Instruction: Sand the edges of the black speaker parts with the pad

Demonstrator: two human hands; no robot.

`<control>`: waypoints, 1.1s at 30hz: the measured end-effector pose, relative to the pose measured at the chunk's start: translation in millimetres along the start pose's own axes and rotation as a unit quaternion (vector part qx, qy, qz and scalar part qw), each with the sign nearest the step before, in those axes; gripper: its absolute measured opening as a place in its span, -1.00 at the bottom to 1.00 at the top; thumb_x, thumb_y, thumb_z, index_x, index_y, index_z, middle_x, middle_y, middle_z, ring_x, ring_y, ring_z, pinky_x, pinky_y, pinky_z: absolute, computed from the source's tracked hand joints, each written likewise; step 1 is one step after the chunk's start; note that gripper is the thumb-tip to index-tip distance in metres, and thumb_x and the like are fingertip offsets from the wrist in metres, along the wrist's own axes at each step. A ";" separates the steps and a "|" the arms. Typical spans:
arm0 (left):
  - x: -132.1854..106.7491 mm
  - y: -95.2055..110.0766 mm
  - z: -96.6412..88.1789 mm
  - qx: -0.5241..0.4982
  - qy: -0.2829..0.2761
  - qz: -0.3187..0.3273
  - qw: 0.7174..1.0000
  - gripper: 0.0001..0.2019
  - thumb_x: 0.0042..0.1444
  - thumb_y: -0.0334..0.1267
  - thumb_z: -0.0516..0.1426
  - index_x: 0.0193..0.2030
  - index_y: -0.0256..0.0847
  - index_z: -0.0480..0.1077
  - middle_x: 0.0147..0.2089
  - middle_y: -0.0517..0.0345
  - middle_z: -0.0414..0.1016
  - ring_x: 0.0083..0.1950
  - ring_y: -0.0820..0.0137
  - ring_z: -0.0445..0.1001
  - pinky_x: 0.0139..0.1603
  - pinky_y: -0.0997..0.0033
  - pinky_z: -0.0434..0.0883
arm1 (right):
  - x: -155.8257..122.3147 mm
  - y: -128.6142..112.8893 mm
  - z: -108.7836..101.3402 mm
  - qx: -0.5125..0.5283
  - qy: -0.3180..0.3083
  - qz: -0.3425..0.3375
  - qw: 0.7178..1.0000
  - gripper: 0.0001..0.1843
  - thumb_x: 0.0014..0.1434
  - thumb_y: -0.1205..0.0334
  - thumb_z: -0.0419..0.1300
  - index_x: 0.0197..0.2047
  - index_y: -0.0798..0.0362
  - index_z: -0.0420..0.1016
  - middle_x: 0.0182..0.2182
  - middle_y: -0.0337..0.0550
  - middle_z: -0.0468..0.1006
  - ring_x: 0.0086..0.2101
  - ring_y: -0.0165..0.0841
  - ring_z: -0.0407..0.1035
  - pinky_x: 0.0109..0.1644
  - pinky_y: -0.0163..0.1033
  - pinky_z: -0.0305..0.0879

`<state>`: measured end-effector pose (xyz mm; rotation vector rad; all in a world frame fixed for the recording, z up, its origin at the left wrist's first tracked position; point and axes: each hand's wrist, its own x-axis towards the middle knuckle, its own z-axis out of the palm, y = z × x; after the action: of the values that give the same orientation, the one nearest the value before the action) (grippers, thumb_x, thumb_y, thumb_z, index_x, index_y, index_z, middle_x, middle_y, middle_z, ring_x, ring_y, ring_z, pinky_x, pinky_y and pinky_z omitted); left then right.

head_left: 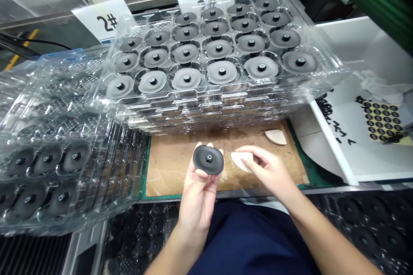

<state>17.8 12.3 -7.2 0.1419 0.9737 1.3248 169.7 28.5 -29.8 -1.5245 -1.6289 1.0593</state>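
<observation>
My left hand (200, 193) grips a black rounded disc part (203, 165) by its edges, with the small raised knob at its middle facing up. To the right of it, my right hand (266, 169) pinches a white pad (240, 159) between thumb and fingers. The pad and the disc part are apart. Both hands are above a brown cardboard sheet (171, 154). A second white pad (276, 137), a quarter-round shape, lies at the sheet's right end.
Behind the sheet, stacked clear plastic trays (200, 96) hold rows of similar black parts. More clear trays (97, 167) stand at left. On the right, a white bin (342, 154) contains small black bits and a sheet of round stickers (382, 121). A "2#" paper sign (105, 21) stands behind.
</observation>
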 end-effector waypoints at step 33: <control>-14.9 15.6 -23.7 0.007 -0.202 -0.156 0.967 -0.74 0.16 -0.21 0.13 -0.03 -0.22 0.39 0.00 0.05 0.46 -0.08 0.26 0.47 -0.10 0.18 0.47 | 17.4 -59.7 -11.5 -0.099 -0.051 -0.367 0.924 -0.77 0.27 0.09 0.08 -0.06 -0.11 0.47 -0.29 -0.15 0.57 -0.36 -0.29 0.40 -0.34 -0.21 0.38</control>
<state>-8.5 -5.9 -4.8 0.2482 0.6268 0.9512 150.6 47.6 27.4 -0.8286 -2.1771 0.5700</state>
